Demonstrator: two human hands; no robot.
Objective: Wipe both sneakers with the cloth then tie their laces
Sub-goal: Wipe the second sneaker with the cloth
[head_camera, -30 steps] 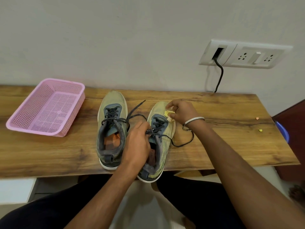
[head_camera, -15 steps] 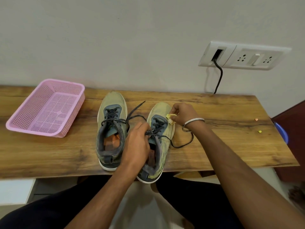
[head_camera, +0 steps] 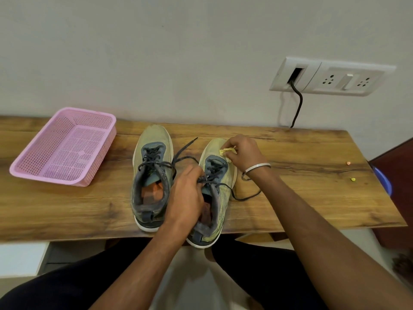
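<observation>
Your right grip (head_camera: 243, 151) is clenched around a small yellow cloth (head_camera: 226, 151), pressing it against the toe of the right sneaker (head_camera: 220, 175). Your left grip (head_camera: 186, 198) is curled over that sneaker's collar, holding it down at the top of the laces (head_camera: 213, 173), which trail loose across the table (head_camera: 301, 193). The left sneaker (head_camera: 152, 175) stands just beside it, toes toward the wall, laces untied. A pink basket (head_camera: 64, 146) sits well apart at the table's left end.
</observation>
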